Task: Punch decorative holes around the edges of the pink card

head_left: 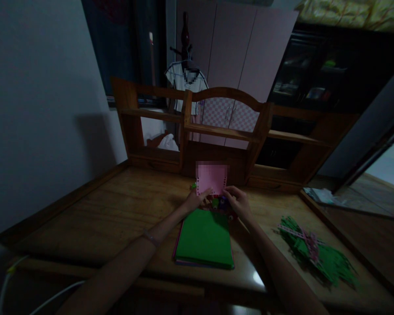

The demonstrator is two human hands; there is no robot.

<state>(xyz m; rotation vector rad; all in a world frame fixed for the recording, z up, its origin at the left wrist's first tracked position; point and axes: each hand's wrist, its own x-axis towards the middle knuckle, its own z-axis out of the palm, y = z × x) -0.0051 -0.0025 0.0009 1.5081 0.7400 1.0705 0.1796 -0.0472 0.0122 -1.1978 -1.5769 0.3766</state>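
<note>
A pink square sheet [212, 180] with small holes along its edges is held up above the desk. My left hand [195, 200] grips its lower left edge, and my right hand [239, 202] pinches its lower right corner. Behind and below the sheet lie small items, among them a green one [215, 203] and a purple one [222, 202], partly hidden by the sheet and hands. Nearer to me, a stack of green sheets [205, 238] lies on the desk, with pink and dark edges showing under it.
A bundle of green strips [318, 253] with pink perforated strips across it lies at the right of the wooden desk [95, 214]. A wooden shelf [221, 127] stands along the back edge. White cables [57, 295] hang at the lower left.
</note>
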